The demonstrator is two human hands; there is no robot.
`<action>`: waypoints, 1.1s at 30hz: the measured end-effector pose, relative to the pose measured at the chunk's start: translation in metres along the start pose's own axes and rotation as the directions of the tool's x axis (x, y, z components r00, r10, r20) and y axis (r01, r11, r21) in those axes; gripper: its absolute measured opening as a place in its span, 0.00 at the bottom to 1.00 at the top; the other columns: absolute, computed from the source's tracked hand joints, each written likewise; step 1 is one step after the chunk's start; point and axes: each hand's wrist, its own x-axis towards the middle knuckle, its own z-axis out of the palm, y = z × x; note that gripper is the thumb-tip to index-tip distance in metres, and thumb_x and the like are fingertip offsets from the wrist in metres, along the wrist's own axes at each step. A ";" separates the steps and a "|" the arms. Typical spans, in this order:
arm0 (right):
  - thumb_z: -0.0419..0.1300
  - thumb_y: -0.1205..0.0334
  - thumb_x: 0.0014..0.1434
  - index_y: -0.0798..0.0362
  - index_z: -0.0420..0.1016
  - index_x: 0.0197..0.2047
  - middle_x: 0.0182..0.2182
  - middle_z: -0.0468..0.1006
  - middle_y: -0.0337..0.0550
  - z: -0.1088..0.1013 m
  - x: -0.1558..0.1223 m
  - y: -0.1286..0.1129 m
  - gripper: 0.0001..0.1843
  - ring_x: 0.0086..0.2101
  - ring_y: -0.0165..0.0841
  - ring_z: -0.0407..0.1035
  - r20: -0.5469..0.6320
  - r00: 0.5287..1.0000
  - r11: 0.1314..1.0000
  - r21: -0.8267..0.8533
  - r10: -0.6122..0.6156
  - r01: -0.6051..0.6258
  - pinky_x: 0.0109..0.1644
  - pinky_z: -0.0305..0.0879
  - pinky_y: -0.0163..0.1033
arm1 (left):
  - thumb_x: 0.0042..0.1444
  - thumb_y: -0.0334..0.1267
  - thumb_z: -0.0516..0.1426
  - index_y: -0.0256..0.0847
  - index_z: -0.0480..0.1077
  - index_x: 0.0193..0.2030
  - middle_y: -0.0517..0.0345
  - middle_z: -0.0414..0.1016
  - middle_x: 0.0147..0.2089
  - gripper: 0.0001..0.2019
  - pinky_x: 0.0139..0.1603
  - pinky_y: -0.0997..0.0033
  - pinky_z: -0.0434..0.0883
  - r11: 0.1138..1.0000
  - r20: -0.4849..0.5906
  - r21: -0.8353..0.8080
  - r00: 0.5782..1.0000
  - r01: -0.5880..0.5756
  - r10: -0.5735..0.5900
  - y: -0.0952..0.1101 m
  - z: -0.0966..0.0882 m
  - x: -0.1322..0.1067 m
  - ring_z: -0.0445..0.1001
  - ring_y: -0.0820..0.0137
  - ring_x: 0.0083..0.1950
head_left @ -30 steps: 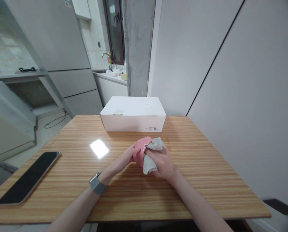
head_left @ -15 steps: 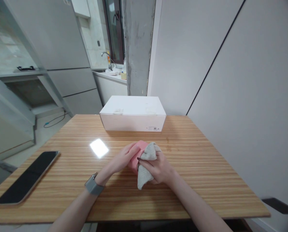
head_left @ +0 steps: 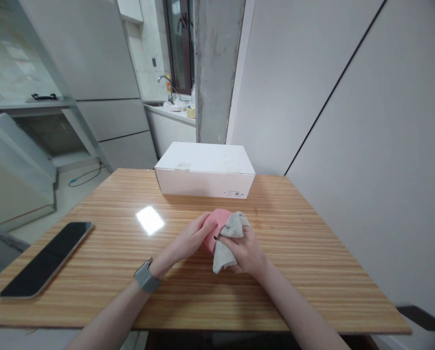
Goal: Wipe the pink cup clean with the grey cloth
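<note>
A small pink rounded object sits on the wooden table near its middle. My left hand is curled around its left side and holds it. My right hand grips a grey cloth and presses it against the object's right side. The cloth hangs down over my right fingers and hides part of the pink object. A grey watch is on my left wrist.
A closed white cardboard box lies at the table's far edge, just beyond my hands. A black phone lies face up at the left front. A white wall runs along the right side. A kitchen sink and cabinets stand behind.
The cloth in my right hand has shifted back and forth over the pink object, first left and down, now slightly right again. The view has tilted a little.
</note>
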 end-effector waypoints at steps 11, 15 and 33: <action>0.45 0.52 0.57 0.55 0.67 0.52 0.40 0.77 0.51 -0.002 -0.001 0.002 0.25 0.41 0.46 0.71 -0.035 0.964 0.954 0.162 0.263 -0.254 0.47 0.62 0.50 | 0.60 0.48 0.52 0.39 0.67 0.50 0.52 0.72 0.48 0.17 0.53 0.68 0.62 0.978 -0.041 -0.205 0.999 -0.043 0.036 0.007 0.006 -0.004 0.67 0.63 0.50; 0.44 0.53 0.59 0.56 0.65 0.54 0.40 0.78 0.52 -0.006 0.002 0.005 0.25 0.42 0.46 0.72 -0.123 0.958 0.958 0.164 0.257 -0.236 0.48 0.63 0.49 | 0.57 0.45 0.56 0.41 0.64 0.48 0.55 0.71 0.46 0.15 0.49 0.68 0.65 0.877 0.057 -0.479 0.998 0.035 -0.009 0.000 0.014 -0.004 0.69 0.67 0.46; 0.47 0.49 0.55 0.53 0.69 0.51 0.37 0.78 0.50 -0.003 -0.002 0.007 0.26 0.40 0.47 0.69 -0.091 0.994 0.997 -0.048 0.055 -0.059 0.46 0.62 0.53 | 0.60 0.49 0.52 0.43 0.66 0.55 0.55 0.71 0.55 0.20 0.57 0.68 0.61 0.958 0.015 -0.283 0.999 0.054 -0.051 0.001 0.008 0.001 0.66 0.63 0.57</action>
